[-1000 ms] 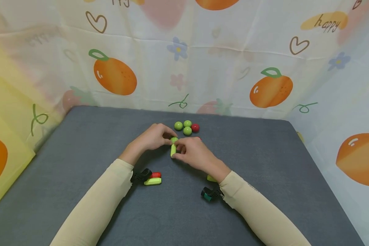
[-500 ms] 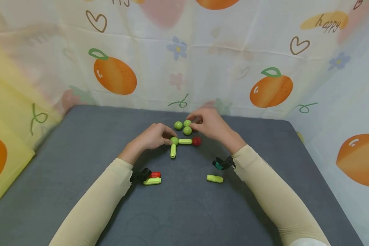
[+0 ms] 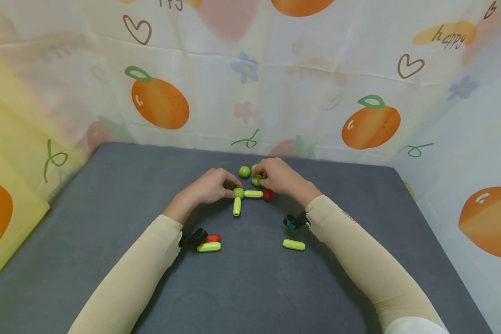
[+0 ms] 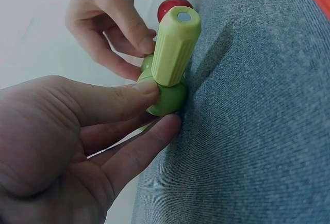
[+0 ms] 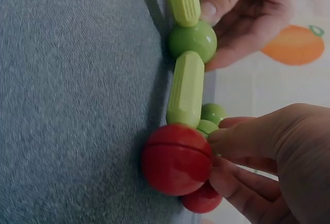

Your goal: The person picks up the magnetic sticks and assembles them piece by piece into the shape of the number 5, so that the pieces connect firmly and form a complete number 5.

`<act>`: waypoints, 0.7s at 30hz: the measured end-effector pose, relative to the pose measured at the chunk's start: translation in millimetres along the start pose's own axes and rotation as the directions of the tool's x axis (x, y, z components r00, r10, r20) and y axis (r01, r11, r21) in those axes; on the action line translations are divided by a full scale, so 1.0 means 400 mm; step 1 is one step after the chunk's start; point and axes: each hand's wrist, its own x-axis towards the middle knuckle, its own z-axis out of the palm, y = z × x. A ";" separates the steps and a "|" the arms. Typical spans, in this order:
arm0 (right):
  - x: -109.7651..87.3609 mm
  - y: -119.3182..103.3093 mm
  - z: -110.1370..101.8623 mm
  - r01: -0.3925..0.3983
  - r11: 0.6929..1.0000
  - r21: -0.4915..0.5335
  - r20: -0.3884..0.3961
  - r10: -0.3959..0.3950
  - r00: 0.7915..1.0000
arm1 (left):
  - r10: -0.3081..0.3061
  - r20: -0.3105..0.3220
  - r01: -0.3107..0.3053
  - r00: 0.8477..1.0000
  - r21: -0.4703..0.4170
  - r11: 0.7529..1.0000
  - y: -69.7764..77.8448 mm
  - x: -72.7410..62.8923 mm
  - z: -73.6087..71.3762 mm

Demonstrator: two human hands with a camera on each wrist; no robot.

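Observation:
My left hand (image 3: 213, 186) pinches a green magnetic ball (image 4: 170, 99) between thumb and fingers. Two yellow-green magnetic rods are joined to that ball: one rod (image 3: 237, 207) points toward me, the other rod (image 5: 186, 87) runs right to a red ball (image 5: 177, 159). Just beyond that rod, my right hand (image 3: 281, 176) has its thumb and fingertips around a green ball (image 3: 256, 180) of the loose cluster. Another green ball (image 3: 244, 172) sits to its left, and one more is mostly behind the fingers. A second red ball (image 5: 202, 198) shows beneath my right fingers in the right wrist view.
On the grey table (image 3: 242, 287), a red rod (image 3: 212, 238) and a yellow-green rod (image 3: 209, 247) lie side by side near my left wrist. A single yellow-green rod (image 3: 293, 245) lies nearer me on the right. A fruit-print curtain (image 3: 217, 93) hangs behind the table.
My right hand has let go of the near rod and moved away to the loose balls, then lowered onto a green one. My left hand keeps its hold on the joined ball.

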 end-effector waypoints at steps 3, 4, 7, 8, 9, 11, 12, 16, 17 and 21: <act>-0.001 -0.004 0.005 0.018 1.000 -0.022 0.009 -0.017 1.000 | 0.007 0.003 -0.007 1.000 0.006 1.000 0.004 0.002 0.000; 0.000 -0.006 0.006 0.027 0.999 -0.035 0.012 -0.027 1.000 | 0.008 0.003 -0.008 1.000 0.006 1.000 0.005 0.002 -0.001; 0.003 -0.007 0.009 0.045 0.996 -0.073 0.023 -0.043 0.999 | 0.009 0.006 -0.009 1.000 0.002 1.000 0.009 0.000 -0.003; 0.004 -0.008 0.011 0.049 0.995 -0.085 0.025 -0.047 0.999 | 0.009 0.008 -0.009 1.000 0.001 1.000 0.009 0.000 -0.003; 0.005 -0.008 0.012 0.052 0.994 -0.093 0.025 -0.050 0.998 | 0.010 0.009 -0.010 1.000 -0.001 1.000 0.009 0.000 -0.003; 0.007 -0.009 0.016 0.052 0.994 -0.101 0.023 -0.050 0.998 | 0.011 0.010 -0.011 1.000 -0.002 1.000 0.010 -0.001 -0.003; 0.008 -0.009 0.019 0.052 0.993 -0.104 0.025 -0.050 0.998 | 0.011 0.011 -0.011 1.000 -0.002 1.000 0.010 -0.001 -0.003; 0.012 -0.009 0.026 0.040 0.994 -0.100 0.034 -0.037 0.999 | 0.008 0.009 -0.008 1.000 -0.002 1.000 0.007 -0.002 -0.001; 0.013 -0.009 0.027 0.036 0.994 -0.100 0.034 -0.032 0.999 | 0.009 0.008 -0.009 1.000 -0.001 1.000 0.007 -0.003 -0.001; 0.008 -0.011 0.032 0.027 0.995 -0.091 0.000 -0.027 1.000 | 0.004 0.003 -0.004 1.000 0.001 1.000 0.004 -0.006 0.004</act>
